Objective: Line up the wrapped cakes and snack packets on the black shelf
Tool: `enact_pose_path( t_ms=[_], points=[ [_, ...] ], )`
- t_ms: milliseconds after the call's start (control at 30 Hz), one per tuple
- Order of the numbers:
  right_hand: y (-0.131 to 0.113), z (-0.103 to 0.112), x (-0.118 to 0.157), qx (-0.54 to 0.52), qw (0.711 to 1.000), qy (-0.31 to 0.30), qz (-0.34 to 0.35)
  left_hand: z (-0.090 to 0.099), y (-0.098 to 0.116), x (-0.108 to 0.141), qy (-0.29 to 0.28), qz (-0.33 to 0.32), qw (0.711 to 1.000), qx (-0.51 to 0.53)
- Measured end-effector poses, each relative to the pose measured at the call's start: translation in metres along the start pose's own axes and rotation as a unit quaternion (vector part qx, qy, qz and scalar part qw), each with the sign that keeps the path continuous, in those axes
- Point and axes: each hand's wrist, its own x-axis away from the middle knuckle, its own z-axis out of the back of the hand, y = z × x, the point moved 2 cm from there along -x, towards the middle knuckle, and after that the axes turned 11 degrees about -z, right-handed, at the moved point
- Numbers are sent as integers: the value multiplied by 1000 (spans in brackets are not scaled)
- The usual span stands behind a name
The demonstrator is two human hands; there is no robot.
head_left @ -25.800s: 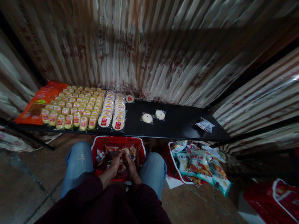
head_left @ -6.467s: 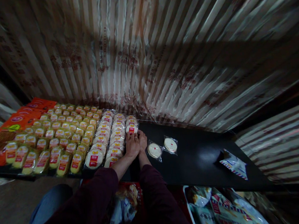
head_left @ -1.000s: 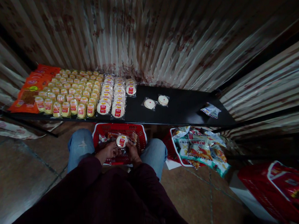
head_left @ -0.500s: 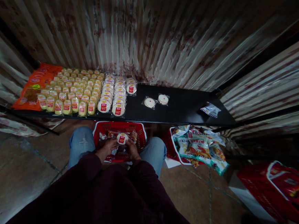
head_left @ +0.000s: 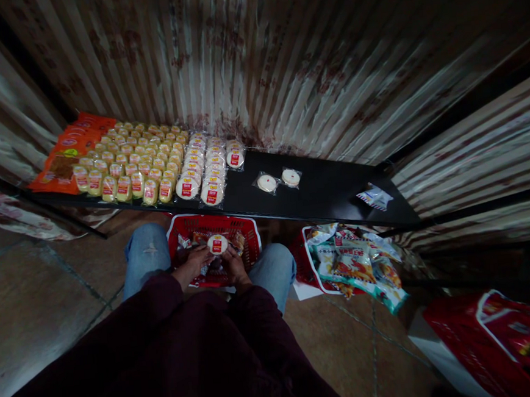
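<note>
A round white packaged cake (head_left: pixel 217 244) with a red label is held between my two hands, over a red basket (head_left: pixel 252 236) that stands between my knees. My left hand (head_left: pixel 197 260) grips its left side and my right hand (head_left: pixel 234 264) its right side, fingers closed on the wrapper. Under the hands, more wrapped snacks lie in the basket. On the black shelf (head_left: pixel 251 196) in front, similar white cakes (head_left: pixel 212 193) stand in overlapping columns beside many yellow packaged cakes (head_left: pixel 123 188). Two white cakes (head_left: pixel 267 183) lie apart, label not showing, farther right.
Orange bags (head_left: pixel 62 159) lie at the shelf's left end, a small silvery packet (head_left: pixel 374 197) near its right end. A second red basket (head_left: pixel 314 268) overflows with snack bags; a large red bag (head_left: pixel 463 329) is at lower right. Pleated curtains hang behind.
The whole view has shifted slightly, so the shelf goods appear a little farther right. Both hands still hold the white cake in nearly the same position.
</note>
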Motion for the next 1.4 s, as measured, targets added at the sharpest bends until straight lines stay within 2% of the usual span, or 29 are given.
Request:
enact_pose_path(
  t_ms=[200,433,667,1100,1400],
  points=[
    [-3,-4,4,-20,1000,-10,1,-3,-3,-4,22,-15,999,-23],
    [-4,-1,4,-20,999,19,-20,-5,-3,-3,14,-22,999,-40],
    [-1,-1,0,-21,1000,0,-2,-3,-5,-2,10,-14,998,-54],
    [-3,-2,0,-27,999,21,3,-5,0,-12,13,-46,999,-19],
    [-6,-2,4,-28,999,4,-16,-3,-3,-24,34,-66,997,-12]
  ],
)
